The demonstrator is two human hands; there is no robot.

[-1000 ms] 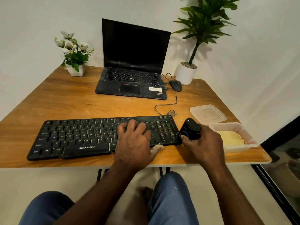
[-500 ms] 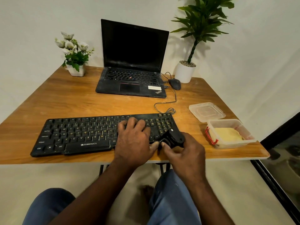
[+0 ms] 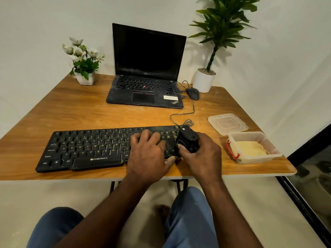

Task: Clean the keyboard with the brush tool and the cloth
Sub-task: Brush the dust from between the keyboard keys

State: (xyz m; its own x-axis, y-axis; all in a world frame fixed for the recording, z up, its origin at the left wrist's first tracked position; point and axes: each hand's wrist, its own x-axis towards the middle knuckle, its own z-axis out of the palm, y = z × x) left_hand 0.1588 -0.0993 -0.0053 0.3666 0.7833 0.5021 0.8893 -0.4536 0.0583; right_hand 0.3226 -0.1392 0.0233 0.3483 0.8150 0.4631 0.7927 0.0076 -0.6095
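Observation:
A black Zebronics keyboard [image 3: 89, 147] lies along the front of the wooden table [image 3: 80, 111]. My left hand [image 3: 148, 154] rests flat on its right half, fingers spread over the keys. My right hand [image 3: 202, 158] grips a black brush tool [image 3: 189, 140] and holds it over the keyboard's right end, on the number pad. A yellow cloth [image 3: 250, 149] sits folded inside an open clear plastic box [image 3: 274, 155] at the right edge of the table.
The box's lid [image 3: 227, 123] lies behind it. An open laptop [image 3: 146, 72], a mouse [image 3: 193, 93] with its cable, a white flower pot [image 3: 84, 68] and a potted plant [image 3: 206, 79] stand at the back. My knees are under the table edge.
My right hand brought the brush tool from beside the keyboard's right end in over the front corner, then up onto the number pad. My left hand stayed on the keys.

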